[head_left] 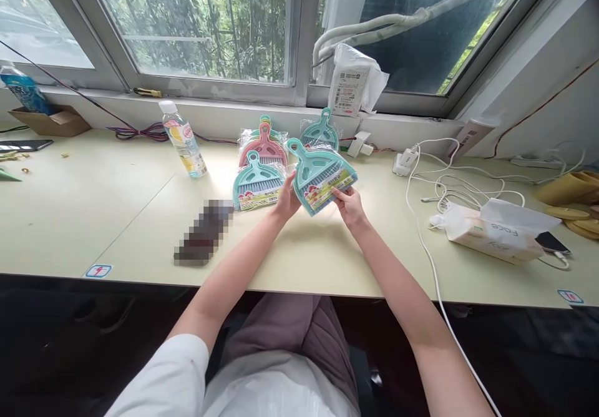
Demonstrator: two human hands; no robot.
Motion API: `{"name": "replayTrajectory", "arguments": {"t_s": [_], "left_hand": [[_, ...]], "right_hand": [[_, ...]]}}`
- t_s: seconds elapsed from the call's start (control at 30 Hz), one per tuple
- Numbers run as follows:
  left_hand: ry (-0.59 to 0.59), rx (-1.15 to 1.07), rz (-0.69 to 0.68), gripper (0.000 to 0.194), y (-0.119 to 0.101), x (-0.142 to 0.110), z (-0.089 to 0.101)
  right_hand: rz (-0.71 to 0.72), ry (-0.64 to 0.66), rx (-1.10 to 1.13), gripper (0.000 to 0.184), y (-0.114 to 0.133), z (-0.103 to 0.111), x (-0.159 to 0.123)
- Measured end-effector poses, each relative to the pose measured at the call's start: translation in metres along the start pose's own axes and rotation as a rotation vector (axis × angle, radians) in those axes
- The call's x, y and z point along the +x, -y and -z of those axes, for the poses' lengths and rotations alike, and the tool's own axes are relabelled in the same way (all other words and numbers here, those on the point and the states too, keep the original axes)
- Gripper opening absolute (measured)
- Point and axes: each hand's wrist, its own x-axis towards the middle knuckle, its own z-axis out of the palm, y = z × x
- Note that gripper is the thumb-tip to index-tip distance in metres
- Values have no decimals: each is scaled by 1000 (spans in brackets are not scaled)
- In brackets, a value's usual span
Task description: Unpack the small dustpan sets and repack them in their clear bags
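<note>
A teal mini dustpan and brush set (314, 170), wrapped in clear film with a yellow printed label, is tilted up between my two hands. My left hand (287, 198) grips its left edge, the fingers partly hidden behind it. At its lower right, my right hand (350, 206) pinches the label edge between thumb and fingers. Just left stands another teal dustpan set (256, 180), close to my left hand. Behind that one is a pink dustpan set (265, 144), with more packs partly hidden at its back. A further teal dustpan set (321, 131) leans near the window ledge.
A drink bottle (183, 139) stands on the table (140, 230) to the left, beyond a blurred dark object (203, 233). At right lie a tissue pack (496, 230) and tangled white cables (453, 183). A white box (349, 86) rests on the window ledge.
</note>
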Motion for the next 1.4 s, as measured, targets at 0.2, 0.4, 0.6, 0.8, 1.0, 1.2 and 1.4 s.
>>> {"name": "replayTrajectory", "arguments": {"t_s": [0.2, 0.4, 0.6, 0.8, 1.0, 1.2, 1.4], "left_hand": [[45, 45, 32, 41, 3, -13, -17], [14, 48, 18, 34, 17, -15, -27], [-33, 139, 32, 35, 26, -9, -19], [30, 273, 65, 43, 16, -15, -21], [125, 336, 96, 44, 9, -26, -28], [66, 311, 179, 41, 12, -11, -9], [-47, 277, 198, 36, 5, -3, 2]], "right_hand": [[49, -29, 30, 38, 0, 2, 1], [90, -93, 70, 39, -1, 3, 2], [66, -105, 71, 39, 1, 5, 4], [22, -48, 40, 39, 8, 9, 8], [35, -131, 18, 34, 4, 2, 2], [-93, -57, -91, 22, 8, 14, 8], [-228, 27, -239, 24, 5, 36, 19]]}}
